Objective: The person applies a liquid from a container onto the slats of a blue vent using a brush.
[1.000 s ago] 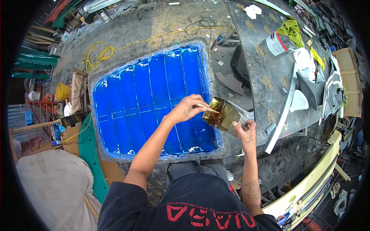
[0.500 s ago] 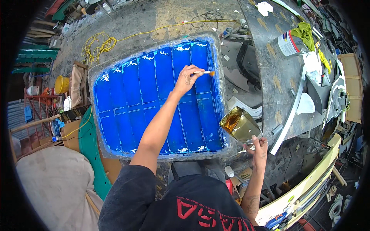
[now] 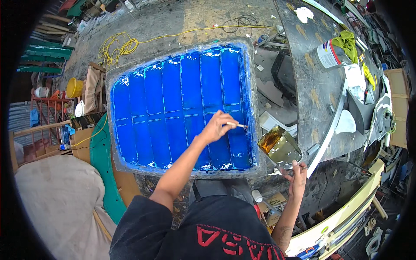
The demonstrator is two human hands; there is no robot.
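Observation:
My left hand point(image 3: 214, 128) is closed around the thin pale handle of a paintbrush point(image 3: 234, 125). Its bristle end points right, at the inner right wall of a large blue ribbed mould point(image 3: 172, 95) with a rough grey rim. White glossy patches show along the mould's far and near edges. Beyond its right edge, my right hand point(image 3: 297, 177) grips a metal container point(image 3: 286, 151) by its lower corner. The container is tilted, and amber liquid shows inside it.
A dark worktable point(image 3: 318, 108) on the right bears a white bucket point(image 3: 328, 55) with a green cloth and long trim strips. A yellow cable point(image 3: 123, 48) lies coiled behind the mould. A cloth-covered object point(image 3: 60, 190) and a green panel point(image 3: 99, 169) are at the left.
My left hand has brought the brush nearer to me along the mould's right wall. The container in my right hand has shifted slightly right and down in view.

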